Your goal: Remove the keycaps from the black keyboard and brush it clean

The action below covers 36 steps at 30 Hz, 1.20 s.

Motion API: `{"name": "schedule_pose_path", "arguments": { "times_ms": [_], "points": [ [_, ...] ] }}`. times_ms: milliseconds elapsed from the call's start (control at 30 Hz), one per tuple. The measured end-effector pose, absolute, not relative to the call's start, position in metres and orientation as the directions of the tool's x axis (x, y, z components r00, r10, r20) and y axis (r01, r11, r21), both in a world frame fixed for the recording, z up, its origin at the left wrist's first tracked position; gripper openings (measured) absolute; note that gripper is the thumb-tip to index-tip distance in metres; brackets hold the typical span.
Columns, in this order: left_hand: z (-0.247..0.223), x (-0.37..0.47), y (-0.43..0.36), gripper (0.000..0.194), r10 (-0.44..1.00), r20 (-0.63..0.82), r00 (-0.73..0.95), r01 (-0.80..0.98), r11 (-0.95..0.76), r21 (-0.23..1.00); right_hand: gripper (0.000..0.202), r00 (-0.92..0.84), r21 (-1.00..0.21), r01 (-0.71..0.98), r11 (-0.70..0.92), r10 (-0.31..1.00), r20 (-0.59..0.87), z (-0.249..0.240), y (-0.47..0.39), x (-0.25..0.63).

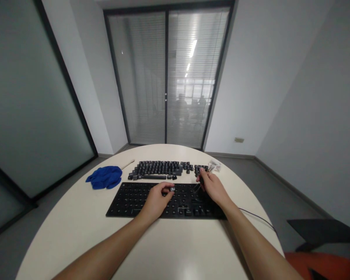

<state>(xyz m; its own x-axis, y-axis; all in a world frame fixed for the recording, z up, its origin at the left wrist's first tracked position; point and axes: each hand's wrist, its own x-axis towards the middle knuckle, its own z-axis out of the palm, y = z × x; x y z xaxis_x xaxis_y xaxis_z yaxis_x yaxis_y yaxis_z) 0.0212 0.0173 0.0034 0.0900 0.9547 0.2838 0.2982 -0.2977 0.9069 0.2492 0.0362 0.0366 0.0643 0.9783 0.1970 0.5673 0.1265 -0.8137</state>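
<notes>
Round pale table (pixel 61 233), keyboard and loose keys

The keyboard (pixel 128 199) is laid flat, centred, its long axis left to right, front edge towards the person. One key (pixel 172 189) is pinched in the left hand (pixel 156 200); a wire tool (pixel 196 188) is gripped in the right hand (pixel 212 187). Key-by-key handling seems under way; steady fingertips seem called for.

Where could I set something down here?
The cream tabletop looks bare left of the black keyboard base, nearer than the crumpled blue cloth, and on the near side between the forearms. It's crowded beyond the base, with loose black keycaps, and over it, where left hand and right hand are.
</notes>
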Motion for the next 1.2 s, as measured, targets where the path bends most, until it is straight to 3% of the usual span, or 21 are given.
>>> {"name": "schedule_pose_path", "arguments": {
  "times_ms": [367,500,667,933,1200],
  "points": [
    [0.003,0.024,0.019,0.024,0.939,0.32,0.128,0.349,-0.344,0.872,0.068,0.041,-0.767,0.631,0.116,0.982,0.182,0.034,0.037,0.25],
    [0.014,0.029,0.022,0.026,0.912,0.363,0.189,0.5,-0.408,0.764,0.068,0.04,-0.756,0.646,0.107,0.984,0.174,0.035,0.036,0.248],
    [0.025,0.041,0.042,0.024,0.896,0.354,0.267,0.734,-0.427,0.528,0.069,0.029,-0.747,0.656,0.105,0.986,0.164,0.038,0.033,0.246],
    [0.023,0.059,0.079,0.022,0.869,0.364,0.334,0.803,-0.465,0.373,0.07,0.023,-0.766,0.634,0.106,0.988,0.156,0.038,0.033,0.247],
    [0.02,0.065,0.089,0.019,0.891,0.317,0.326,0.844,-0.425,0.327,0.07,0.019,-0.775,0.621,0.118,0.986,0.165,0.034,0.036,0.249]
  ]
}}
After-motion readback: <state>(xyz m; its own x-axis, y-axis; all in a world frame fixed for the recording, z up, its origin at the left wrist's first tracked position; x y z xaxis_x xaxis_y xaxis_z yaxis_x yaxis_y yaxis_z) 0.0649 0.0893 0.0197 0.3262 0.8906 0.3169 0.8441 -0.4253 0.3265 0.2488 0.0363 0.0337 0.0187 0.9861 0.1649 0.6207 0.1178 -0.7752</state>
